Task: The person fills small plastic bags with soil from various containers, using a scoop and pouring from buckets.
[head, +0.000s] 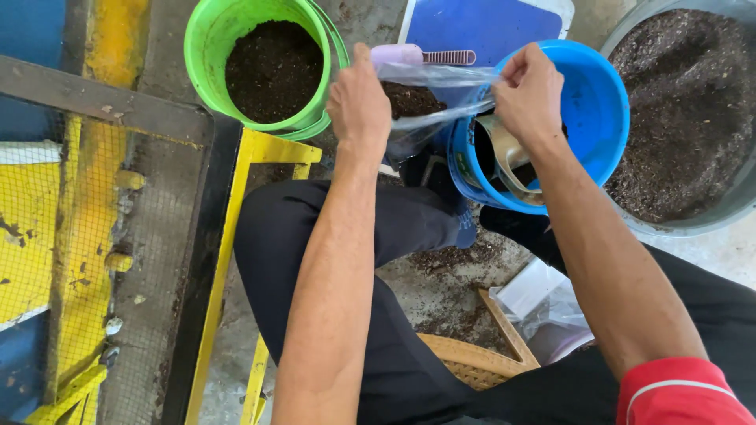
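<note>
My left hand point(358, 102) pinches the left rim of a clear plastic bag point(429, 98) that holds dark soil. At the bag's right rim my right hand point(529, 93) grips the plastic and stretches the mouth wide. The bag hangs between a green bucket point(206, 47) of soil and a blue bucket point(598, 102). Inside the blue bucket, just under my right hand, lies a metal scoop point(504, 153).
A large grey tub point(736, 205) of soil stands at the right. A lilac-handled tool point(421, 56) rests on a blue board point(480, 27) behind the bag. Yellow metal frame point(224, 260) and mesh at left. Empty clear bags point(543, 303) lie by my knee, above a wicker stool point(472, 362).
</note>
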